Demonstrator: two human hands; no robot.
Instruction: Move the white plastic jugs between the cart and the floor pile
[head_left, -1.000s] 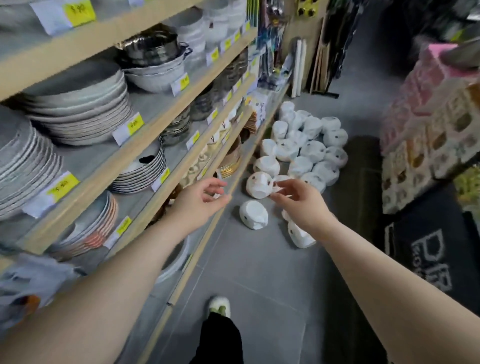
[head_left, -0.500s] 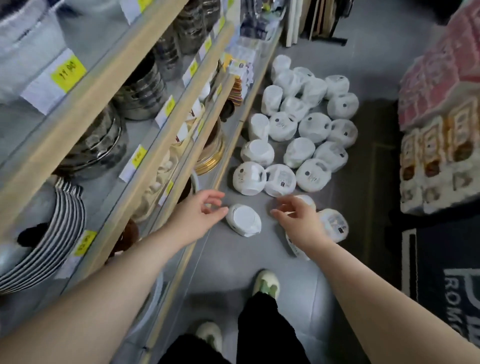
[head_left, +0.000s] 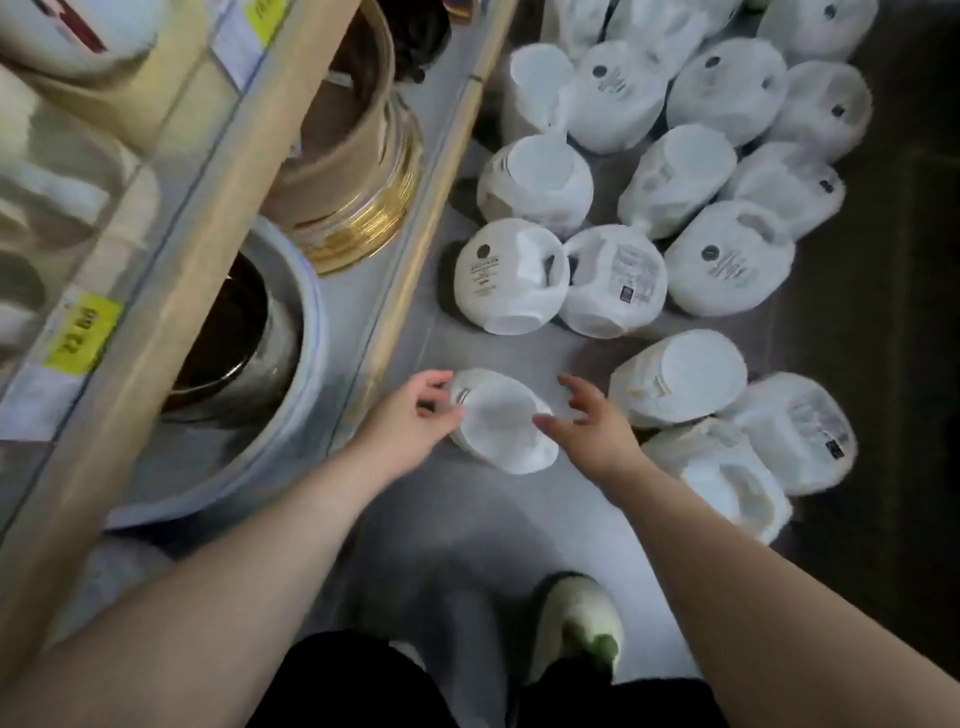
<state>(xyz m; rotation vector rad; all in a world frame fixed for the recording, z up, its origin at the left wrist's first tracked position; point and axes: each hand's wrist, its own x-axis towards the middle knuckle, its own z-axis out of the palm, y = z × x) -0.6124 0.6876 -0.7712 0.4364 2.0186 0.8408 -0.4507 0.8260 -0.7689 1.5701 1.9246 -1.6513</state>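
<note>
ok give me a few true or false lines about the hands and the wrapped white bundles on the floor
1. Both hands are at one wrapped bundle on the floor. True: the left hand touches its left side, the right hand its right.
2. The bundle is lifted above the shelf. False: it lies on the grey floor.
3. More wrapped bundles lie beyond it. True.
4. The right hand holds a gold-rimmed stack. False: the gold-rimmed stack sits on the bottom shelf, untouched.
5. A shoe shows below the hands. True.

both hands (head_left: 506, 426) lowered (fingers loosely curled)
</note>
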